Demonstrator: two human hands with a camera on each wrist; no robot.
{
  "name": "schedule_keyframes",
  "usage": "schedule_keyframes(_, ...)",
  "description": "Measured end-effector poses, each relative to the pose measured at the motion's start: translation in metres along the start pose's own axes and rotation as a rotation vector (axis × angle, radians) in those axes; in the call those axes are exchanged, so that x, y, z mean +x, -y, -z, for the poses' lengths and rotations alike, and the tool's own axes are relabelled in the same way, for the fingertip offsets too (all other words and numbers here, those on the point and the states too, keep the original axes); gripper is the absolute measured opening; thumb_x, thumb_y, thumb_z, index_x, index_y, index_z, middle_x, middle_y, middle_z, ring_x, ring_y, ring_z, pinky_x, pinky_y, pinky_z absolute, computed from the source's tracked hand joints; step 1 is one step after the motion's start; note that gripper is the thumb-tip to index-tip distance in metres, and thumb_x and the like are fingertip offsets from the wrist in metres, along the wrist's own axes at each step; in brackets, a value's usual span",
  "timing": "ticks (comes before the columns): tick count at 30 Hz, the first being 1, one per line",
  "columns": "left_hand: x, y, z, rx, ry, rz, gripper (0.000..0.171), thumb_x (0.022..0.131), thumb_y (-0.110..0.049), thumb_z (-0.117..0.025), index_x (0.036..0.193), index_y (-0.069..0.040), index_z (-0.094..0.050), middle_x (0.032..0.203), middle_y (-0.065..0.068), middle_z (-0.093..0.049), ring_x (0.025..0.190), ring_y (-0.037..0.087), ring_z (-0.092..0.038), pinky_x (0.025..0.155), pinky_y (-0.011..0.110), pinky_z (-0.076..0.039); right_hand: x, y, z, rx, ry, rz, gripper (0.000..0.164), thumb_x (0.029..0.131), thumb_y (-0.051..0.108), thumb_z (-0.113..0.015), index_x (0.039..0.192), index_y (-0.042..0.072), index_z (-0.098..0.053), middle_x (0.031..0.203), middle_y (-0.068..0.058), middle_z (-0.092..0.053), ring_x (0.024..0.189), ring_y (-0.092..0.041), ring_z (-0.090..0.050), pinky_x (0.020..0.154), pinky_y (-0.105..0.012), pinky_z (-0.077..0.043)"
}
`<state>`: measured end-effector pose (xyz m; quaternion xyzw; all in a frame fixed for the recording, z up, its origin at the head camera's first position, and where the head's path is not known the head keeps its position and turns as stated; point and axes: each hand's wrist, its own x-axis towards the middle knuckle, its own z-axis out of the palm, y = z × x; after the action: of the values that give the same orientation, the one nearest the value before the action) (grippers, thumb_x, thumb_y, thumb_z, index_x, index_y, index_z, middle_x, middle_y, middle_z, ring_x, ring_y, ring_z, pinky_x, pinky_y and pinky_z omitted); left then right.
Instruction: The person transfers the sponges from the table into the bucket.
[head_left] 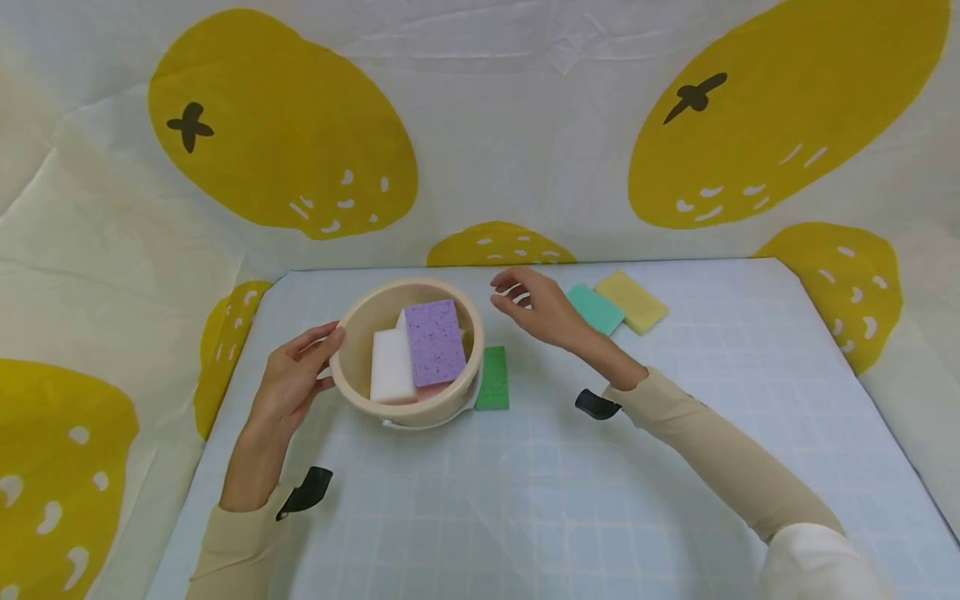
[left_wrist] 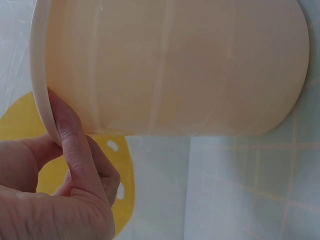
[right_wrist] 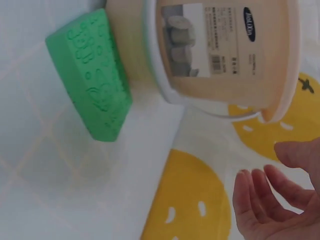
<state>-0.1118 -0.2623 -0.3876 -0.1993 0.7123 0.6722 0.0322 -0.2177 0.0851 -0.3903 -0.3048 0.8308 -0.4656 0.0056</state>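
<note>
A cream bucket (head_left: pixel 352 367) stands on the table with a purple sponge (head_left: pixel 435 342) and a white sponge (head_left: pixel 392 367) inside; a pinkish piece shows beneath them. My left hand (head_left: pixel 288 383) pinches the bucket's rim from the left, thumb on one side and fingers on the other, as the left wrist view shows. To the right of the bucket, my right hand (head_left: pixel 536 307) hovers with loosely bent fingers and holds nothing. Below it, a green sponge (right_wrist: pixel 92 77) with embossed figures lies against the bucket's foot. The bucket's white handle (head_left: pixel 435 425) hangs down at the front.
A turquoise sponge (head_left: pixel 596 308) and a yellow sponge (head_left: pixel 632 302) lie overlapping at the back, behind my right wrist. The pale blue checked table (head_left: pixel 570 500) meets a hanging cloth (head_left: pixel 517 125) with big yellow fruit prints at its back edge.
</note>
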Motion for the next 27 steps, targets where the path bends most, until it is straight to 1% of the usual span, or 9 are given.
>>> schedule_keyframes(5, 0.000, 0.001, 0.001, -0.005, 0.001, -0.001, 0.066, 0.091, -0.044, -0.077, 0.144, -0.010, -0.058, 0.109, -0.013, -0.071, 0.095, 0.008, -0.067, 0.075, 0.024, -0.060, -0.007, -0.016, -0.004, -0.003, -0.006, -0.048, 0.030, 0.103, 0.014, -0.065, 0.125, -0.005, -0.062, 0.122, -0.023, -0.065, 0.108, -0.033, -0.065, 0.094, -0.046, -0.056)
schedule_keyframes(9, -0.001, 0.001, 0.001, 0.004, 0.000, -0.008, 0.067, 0.090, -0.045, -0.077, 0.144, -0.010, -0.057, 0.109, -0.013, -0.071, 0.096, 0.008, -0.067, 0.076, 0.024, -0.060, -0.011, -0.028, -0.009, 0.001, -0.005, -0.085, 0.031, 0.102, 0.017, -0.068, 0.125, -0.004, -0.063, 0.122, -0.020, -0.066, 0.107, -0.031, -0.066, 0.093, -0.044, -0.057)
schedule_keyframes(12, -0.001, 0.002, 0.002, 0.003, -0.002, -0.011, 0.066, 0.090, -0.045, -0.077, 0.144, -0.010, -0.058, 0.109, -0.013, -0.071, 0.096, 0.008, -0.067, 0.076, 0.024, -0.060, -0.015, -0.038, -0.015, 0.010, -0.008, -0.096, 0.032, 0.101, 0.017, -0.069, 0.125, -0.004, -0.063, 0.121, -0.019, -0.067, 0.106, -0.031, -0.067, 0.093, -0.043, -0.057)
schedule_keyframes(16, -0.001, 0.002, 0.001, -0.009, -0.001, -0.013, 0.064, 0.090, -0.044, -0.078, 0.142, -0.011, -0.060, 0.109, -0.013, -0.072, 0.096, 0.008, -0.067, 0.076, 0.024, -0.061, -0.020, -0.048, -0.022, 0.014, -0.006, -0.100, 0.032, 0.100, 0.016, -0.070, 0.123, -0.006, -0.064, 0.121, -0.022, -0.067, 0.104, -0.032, -0.068, 0.093, -0.043, -0.057)
schedule_keyframes(21, 0.000, 0.003, 0.001, -0.027, 0.000, -0.016, 0.065, 0.089, -0.044, -0.079, 0.141, -0.010, -0.060, 0.108, -0.013, -0.072, 0.094, 0.008, -0.067, 0.075, 0.024, -0.060, -0.027, -0.057, -0.031, 0.025, 0.012, -0.117, 0.034, 0.100, 0.014, -0.070, 0.124, -0.009, -0.062, 0.122, -0.024, -0.066, 0.104, -0.034, -0.068, 0.093, -0.044, -0.058)
schedule_keyframes(27, 0.001, 0.003, 0.001, -0.013, 0.006, -0.021, 0.064, 0.089, -0.046, -0.078, 0.140, -0.011, -0.061, 0.110, -0.012, -0.072, 0.096, 0.008, -0.067, 0.076, 0.024, -0.060, -0.034, -0.066, -0.041, 0.029, 0.031, -0.133, 0.033, 0.099, 0.011, -0.069, 0.125, -0.009, -0.062, 0.122, -0.024, -0.066, 0.104, -0.035, -0.068, 0.093, -0.045, -0.057)
